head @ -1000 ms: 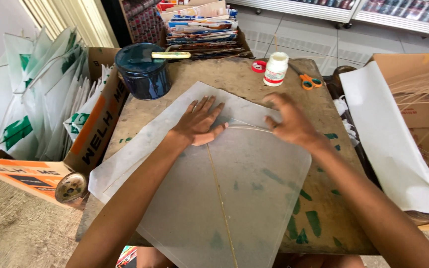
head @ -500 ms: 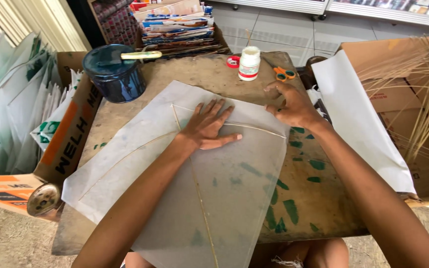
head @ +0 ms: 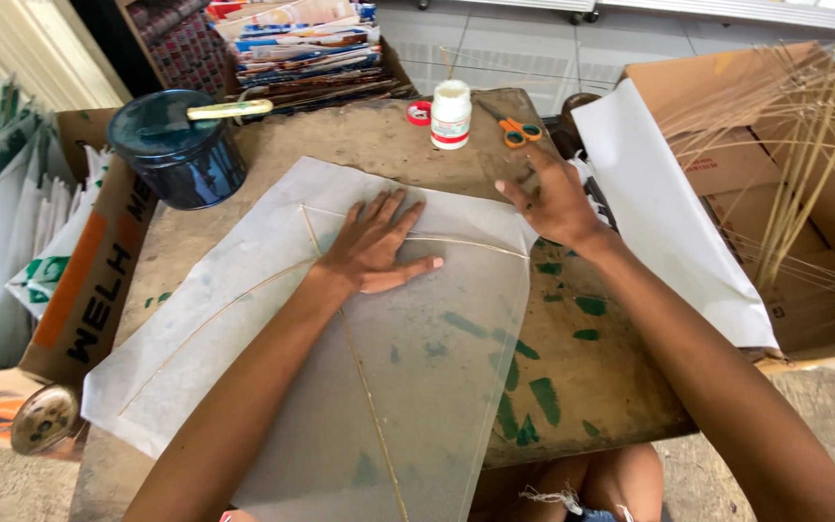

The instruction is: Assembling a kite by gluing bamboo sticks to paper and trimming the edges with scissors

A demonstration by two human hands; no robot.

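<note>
Since half a second ago, the right hand (head: 555, 198) has lifted off the paper sheet (head: 417, 387) toward the sheet's far right corner, fingers loose, gripping nothing. One left hand (head: 371, 246) presses flat and open on the sheet, over two crossed thin sticks (head: 364, 382). Beyond the sheet stand one white bottle (head: 451, 114), one pair of scissors (head: 511, 126) and one blue pot (head: 178, 145). The step looks like fixing the frame; next comes careful pressing along the curved stick.

Dark blue pot (head: 178, 147) stands at the worn table's (head: 591, 387) far left corner. Right of the pot: white bottle (head: 451, 114), red tape roll (head: 419, 113), orange scissors (head: 511, 127). Beyond the pot, stacked printed papers (head: 292, 48).
</note>
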